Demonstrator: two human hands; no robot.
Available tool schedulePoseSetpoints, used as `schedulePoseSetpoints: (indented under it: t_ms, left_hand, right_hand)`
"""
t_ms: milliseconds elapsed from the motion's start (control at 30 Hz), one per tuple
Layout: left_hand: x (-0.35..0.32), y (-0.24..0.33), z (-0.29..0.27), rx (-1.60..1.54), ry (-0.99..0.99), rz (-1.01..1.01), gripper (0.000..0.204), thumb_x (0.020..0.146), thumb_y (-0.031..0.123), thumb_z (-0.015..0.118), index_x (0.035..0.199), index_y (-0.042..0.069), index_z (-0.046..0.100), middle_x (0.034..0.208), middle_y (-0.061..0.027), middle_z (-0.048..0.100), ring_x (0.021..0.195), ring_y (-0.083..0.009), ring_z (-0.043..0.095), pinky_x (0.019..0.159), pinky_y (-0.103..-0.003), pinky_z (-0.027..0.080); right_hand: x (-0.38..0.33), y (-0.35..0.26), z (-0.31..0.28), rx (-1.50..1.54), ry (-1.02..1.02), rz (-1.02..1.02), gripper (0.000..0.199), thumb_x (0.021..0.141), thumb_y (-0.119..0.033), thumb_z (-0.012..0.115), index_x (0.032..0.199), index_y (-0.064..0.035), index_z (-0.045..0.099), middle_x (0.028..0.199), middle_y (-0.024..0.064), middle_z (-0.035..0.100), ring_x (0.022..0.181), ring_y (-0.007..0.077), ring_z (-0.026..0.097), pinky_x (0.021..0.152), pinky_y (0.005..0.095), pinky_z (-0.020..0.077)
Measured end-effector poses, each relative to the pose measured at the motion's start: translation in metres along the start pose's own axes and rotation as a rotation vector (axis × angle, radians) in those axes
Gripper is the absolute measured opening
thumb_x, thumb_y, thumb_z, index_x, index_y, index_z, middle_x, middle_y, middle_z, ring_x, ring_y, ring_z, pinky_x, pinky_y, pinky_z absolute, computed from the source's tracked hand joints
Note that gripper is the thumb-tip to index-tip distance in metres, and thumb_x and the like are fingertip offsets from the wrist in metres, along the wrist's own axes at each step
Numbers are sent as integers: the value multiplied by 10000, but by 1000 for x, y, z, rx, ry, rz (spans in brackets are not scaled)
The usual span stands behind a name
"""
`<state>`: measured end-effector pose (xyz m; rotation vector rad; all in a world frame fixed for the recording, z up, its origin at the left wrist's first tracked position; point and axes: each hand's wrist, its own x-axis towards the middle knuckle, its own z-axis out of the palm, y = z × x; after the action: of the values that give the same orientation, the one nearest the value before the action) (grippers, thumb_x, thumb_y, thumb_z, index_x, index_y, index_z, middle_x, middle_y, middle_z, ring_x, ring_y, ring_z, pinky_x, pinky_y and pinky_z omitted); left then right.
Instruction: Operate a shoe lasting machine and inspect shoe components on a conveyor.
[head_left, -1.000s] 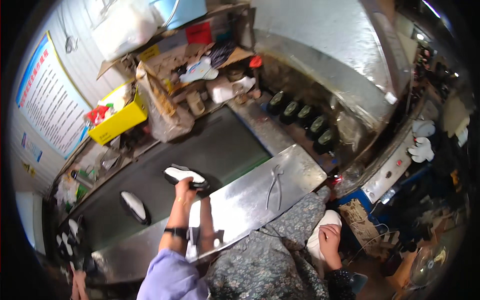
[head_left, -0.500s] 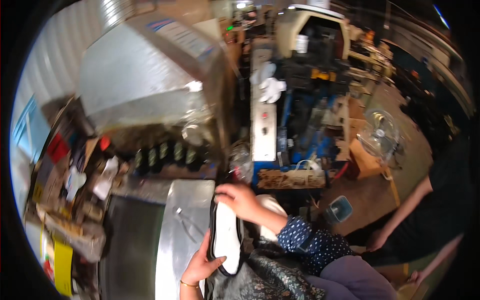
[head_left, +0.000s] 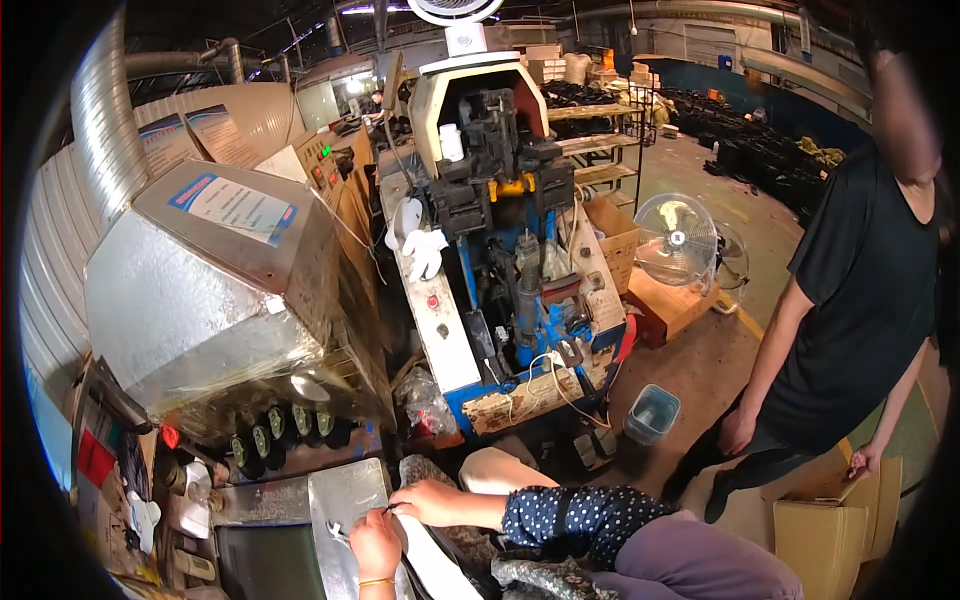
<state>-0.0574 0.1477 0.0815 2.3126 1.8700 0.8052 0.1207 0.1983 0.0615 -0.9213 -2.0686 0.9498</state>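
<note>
white-faced shoe [head_left: 437, 562] is at the lap; right hand [head_left: 432, 502] has fingers pinched on a dark bit [head_left: 391, 508] by its far end, left hand [head_left: 375, 546] curled there, grip hidden. i'd call it mid-handling: nothing visibly finished, remainder unclear; pliers [head_left: 338, 533] lie on the worktop [head_left: 345, 488].

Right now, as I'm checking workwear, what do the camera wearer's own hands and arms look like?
The left hand is ungloved, with a thin gold-coloured bracelet at the wrist. The right hand is ungloved; its forearm has a dark sleeve cover with white dots, then a plain purple sleeve.
</note>
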Motion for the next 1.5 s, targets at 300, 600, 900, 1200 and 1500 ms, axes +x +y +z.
schedulePoseSetpoints:
  t_ms: [300,600,900,1200,1500]
  left_hand:
    - [17,20,4,223,107,-335,72,840,29,596,911,28,587,746,-169,654,650,-347,634,605,-450,505]
    - [-21,41,-7,-439,-65,-426,186,889,139,606,1015,6,575,798,-156,661,738,-302,625,670,-411,501]
    - [-28,38,5,-499,-91,-430,343,923,227,603,1171,-2,541,868,-139,662,824,-228,617,737,-362,501]
    - [-28,34,14,-546,-137,-441,531,933,298,607,1340,0,443,952,-156,664,869,-227,632,757,-359,517]
    - [-19,-13,43,-672,-29,-269,463,842,83,692,1265,-6,526,1124,-131,610,950,-227,603,791,-329,521]
  right_hand:
    - [9,-12,2,-11,156,18,231,959,-267,533,930,-47,596,868,191,649,791,409,628,665,489,492]
    - [0,-2,-4,165,20,-70,218,971,-235,537,1072,-61,623,924,173,686,863,366,663,721,431,519]
    - [12,9,-7,306,-301,116,352,962,-232,547,1234,-16,599,1131,196,667,1038,309,638,897,369,474]
    - [-1,5,3,195,-243,209,375,956,-280,555,1241,-43,610,1155,193,661,1059,313,646,918,365,484]
    - [-87,-1,36,417,289,326,310,934,-225,580,1124,15,623,993,234,669,962,264,668,839,385,490]
